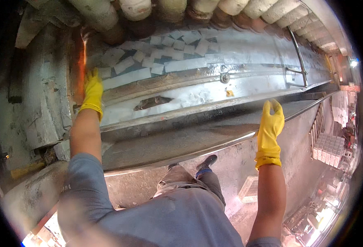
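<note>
My left hand (93,90), in a yellow rubber glove, reaches to the left end of a wet machine bed. Its fingers are stretched out and a little apart, beside the pale flat pieces (124,65) lying there; whether it touches them I cannot tell. My right hand (270,133), in a matching glove, hovers near the metal front rim of the trough (189,155). Thumb and fingers curve together into a ring with a gap in the middle, and nothing shows in it. Many of the pale pieces are irregular in shape, set close together on the bed.
Thick rounded cylinders (134,8) hang in a row above the bed. A metal bar frame (298,57) crosses its right part. A ragged dark hole (152,103) shows in the near ledge. On the floor to the right are a pale crate (249,189) and stacked blocks (329,148).
</note>
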Demonstrator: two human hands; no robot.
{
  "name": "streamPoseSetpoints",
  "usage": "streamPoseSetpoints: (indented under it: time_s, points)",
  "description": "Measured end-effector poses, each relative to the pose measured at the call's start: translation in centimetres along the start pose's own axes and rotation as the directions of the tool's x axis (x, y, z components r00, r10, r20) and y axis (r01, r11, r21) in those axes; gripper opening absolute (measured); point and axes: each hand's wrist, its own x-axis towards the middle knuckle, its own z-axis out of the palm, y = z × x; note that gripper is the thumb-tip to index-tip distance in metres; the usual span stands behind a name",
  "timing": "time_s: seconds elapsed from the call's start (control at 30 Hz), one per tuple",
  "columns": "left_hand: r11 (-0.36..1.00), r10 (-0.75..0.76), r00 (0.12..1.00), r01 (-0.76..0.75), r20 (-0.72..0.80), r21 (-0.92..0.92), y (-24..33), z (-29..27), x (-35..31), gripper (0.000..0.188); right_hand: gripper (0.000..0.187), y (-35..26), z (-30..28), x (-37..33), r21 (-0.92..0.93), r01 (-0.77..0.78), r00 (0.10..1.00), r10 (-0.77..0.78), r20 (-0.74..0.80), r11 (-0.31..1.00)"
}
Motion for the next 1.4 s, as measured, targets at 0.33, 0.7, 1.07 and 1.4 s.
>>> streamPoseSetpoints:
  time_s: [0.33, 0.7, 1.07, 1.4]
  points:
    - [0.998, -0.057, 0.998, 0.058, 0.038, -0.021, 2.2, -3.8, -1.6, 0.056, 0.046, -0.4, -0.6, -0.1, -0.024, -0.021, 1.0, 0.022, 0.015, 0.999]
    - [0.955, 0.203, 0.904, -0.096, 0.377, -0.282, 8.4, -18.3, -5.6, 0.048, 0.043, -1.0, -1.2, 0.0, -0.102, 0.005, 0.997, -0.013, -0.074, 0.995]
    - [0.736, 0.674, 0.661, -0.567, 0.329, -0.368, 34.1, -34.7, -28.5, 0.079, 0.043, -0.2, -0.6, -0.1, -0.041, 0.043, 0.988, -0.049, -0.145, 0.998]
    - [0.871, 0.484, 0.841, -0.434, 0.244, -0.23, 39.0, -36.2, -29.1, 0.079, 0.045, 1.1, -1.9, -1.7, 0.166, 0.293, 0.932, -0.243, -0.267, 0.941]
